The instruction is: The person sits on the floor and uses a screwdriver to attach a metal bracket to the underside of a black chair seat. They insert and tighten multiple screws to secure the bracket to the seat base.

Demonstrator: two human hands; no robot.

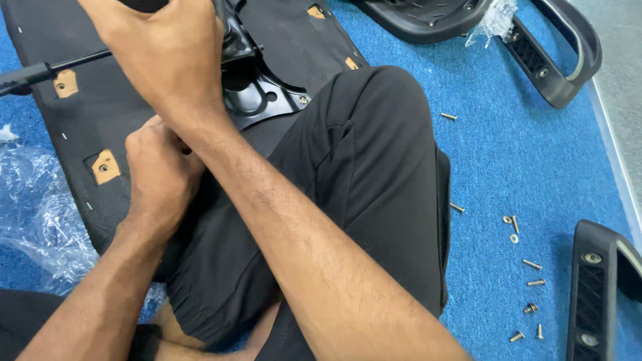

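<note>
Blue carpet (528,160) underlies both hands, right hand (167,53) fingers clamped on black metal bracket (257,90), left hand (160,170) fisted.

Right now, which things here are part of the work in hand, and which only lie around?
In use:
- right hand gripping the black metal mechanism
- left hand on the seat base

Lying about:
- loose screws on the blue mat
- two armrests
- plastic wrap

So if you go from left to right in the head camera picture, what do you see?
Crinkly clear plastic → left hand → black metal plate → bent knee in black trousers → loose screws on the blue mat → black plastic armrest.
</note>
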